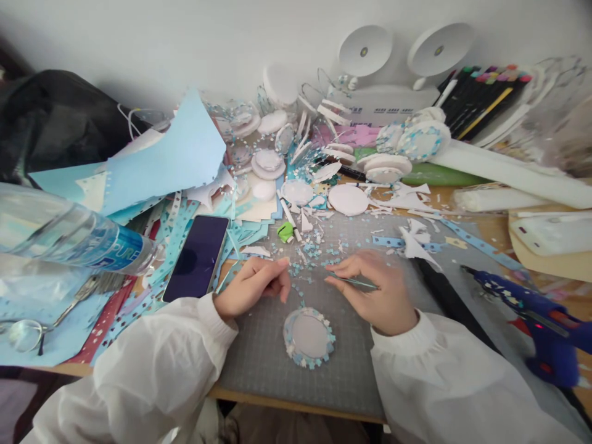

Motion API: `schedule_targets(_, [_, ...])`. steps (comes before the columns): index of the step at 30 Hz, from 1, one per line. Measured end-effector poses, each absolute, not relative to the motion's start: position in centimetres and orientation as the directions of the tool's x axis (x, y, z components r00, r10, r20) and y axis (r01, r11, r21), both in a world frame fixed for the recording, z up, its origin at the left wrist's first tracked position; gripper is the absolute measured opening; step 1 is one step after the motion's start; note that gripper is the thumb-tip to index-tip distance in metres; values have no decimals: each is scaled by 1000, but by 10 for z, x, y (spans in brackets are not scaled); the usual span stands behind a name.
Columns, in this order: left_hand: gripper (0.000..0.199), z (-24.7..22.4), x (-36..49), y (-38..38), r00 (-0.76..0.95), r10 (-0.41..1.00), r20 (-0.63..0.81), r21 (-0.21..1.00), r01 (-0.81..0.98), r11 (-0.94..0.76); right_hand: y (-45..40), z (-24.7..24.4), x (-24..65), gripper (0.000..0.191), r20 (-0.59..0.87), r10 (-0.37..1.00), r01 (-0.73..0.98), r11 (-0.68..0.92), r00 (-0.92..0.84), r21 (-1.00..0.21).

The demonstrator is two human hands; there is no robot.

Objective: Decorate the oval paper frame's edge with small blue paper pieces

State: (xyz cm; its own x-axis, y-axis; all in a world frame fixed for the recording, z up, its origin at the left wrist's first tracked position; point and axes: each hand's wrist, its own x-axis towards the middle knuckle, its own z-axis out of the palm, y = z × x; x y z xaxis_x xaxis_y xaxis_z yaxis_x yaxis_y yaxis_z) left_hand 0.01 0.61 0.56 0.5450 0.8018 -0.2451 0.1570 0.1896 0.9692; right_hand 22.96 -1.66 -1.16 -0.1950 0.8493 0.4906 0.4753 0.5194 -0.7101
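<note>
A round white disc [309, 337] edged with small blue and white paper flowers lies flat on the grey cutting mat [259, 361]. Left of and above it, my left hand [253, 285] hovers with loosely curled fingers, thumb and fingertips apart, and no object visible in it. My right hand [382, 290], slightly blurred, pinches thin bluish tweezers [357, 283] up and to the right of the disc. Scattered loose blue paper flowers [314, 250] lie between and beyond my hands, touching neither hand as far as I can see.
A phone [198, 259] and a tilted water bottle [87, 234] are at left, with blue paper sheets [166, 154] behind. A blue glue gun [536, 314] rests at right. White discs, paper scraps and markers [485, 98] crowd the back beneath a twin-headed lamp [365, 50].
</note>
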Motion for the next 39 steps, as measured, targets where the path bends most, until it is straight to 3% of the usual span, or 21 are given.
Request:
schedule_targets(9, [66, 7, 1, 6, 549, 797, -252, 967, 167, 191, -17, -14, 229, 18, 424, 894, 496, 436, -144, -751])
schedule_targets(21, [66, 5, -1, 7, 560, 794, -238, 969, 192, 155, -19, 0, 232, 17, 367, 930, 356, 344, -1, -869])
schedule_targets(30, [63, 3, -2, 8, 575, 787, -222, 974, 169, 151, -16, -13, 232, 15, 452, 882, 477, 457, -134, -750])
schedule_targets(39, [63, 4, -2, 7, 574, 789, -221, 974, 164, 153, -13, -19, 232, 14, 427, 903, 509, 390, -49, -767])
